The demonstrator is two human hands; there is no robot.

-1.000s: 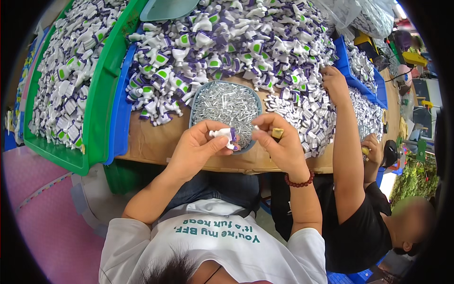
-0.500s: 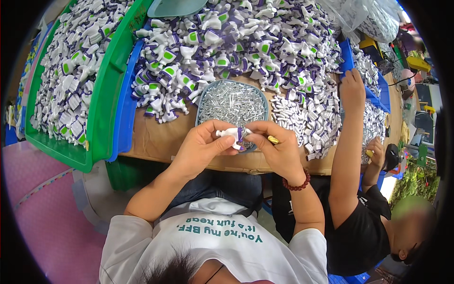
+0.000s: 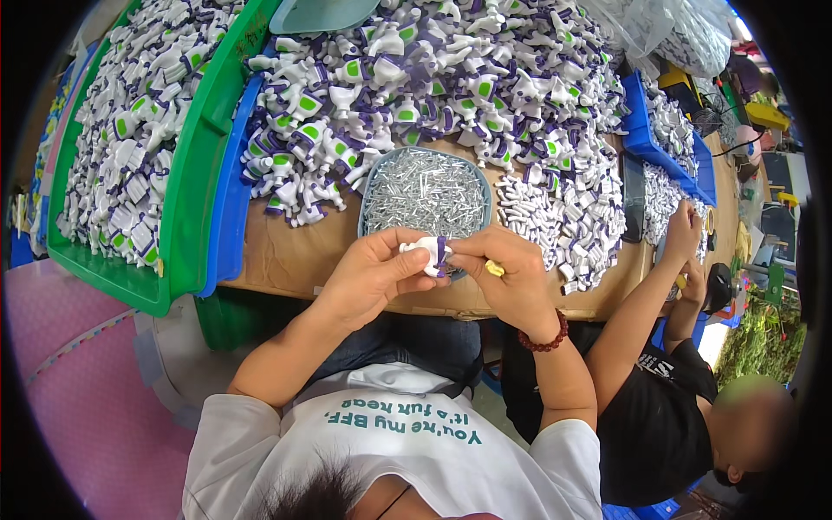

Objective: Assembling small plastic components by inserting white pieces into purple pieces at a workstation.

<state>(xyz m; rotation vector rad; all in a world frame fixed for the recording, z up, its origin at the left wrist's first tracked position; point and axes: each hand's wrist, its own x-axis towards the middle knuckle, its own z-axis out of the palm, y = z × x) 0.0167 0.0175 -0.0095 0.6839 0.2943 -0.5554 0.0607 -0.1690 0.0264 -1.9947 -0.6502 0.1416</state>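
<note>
My left hand (image 3: 379,267) pinches a small white-and-purple plastic toy torso (image 3: 436,253) over the near edge of a light blue tub (image 3: 487,192). Thin silvery metal pins (image 3: 425,186) fill the tub. At the toy part's right side, the fingertips of my right hand (image 3: 511,267) are pressed together; whatever they pinch there is too small to make out. A yellow piece (image 3: 495,269) sticks out between the fingers of that hand, its kind unclear.
A big heap of white, purple and green toy parts (image 3: 407,78) covers the table's far side. Small white pieces (image 3: 576,212) lie to the right. A green crate (image 3: 186,186) stands left. A co-worker's hand (image 3: 683,230) is near a blue bin (image 3: 659,143).
My right hand has turned slightly and shifted left against the toy part. The co-worker's raised arm has come down toward their other hand, uncovering a dark flat object.
</note>
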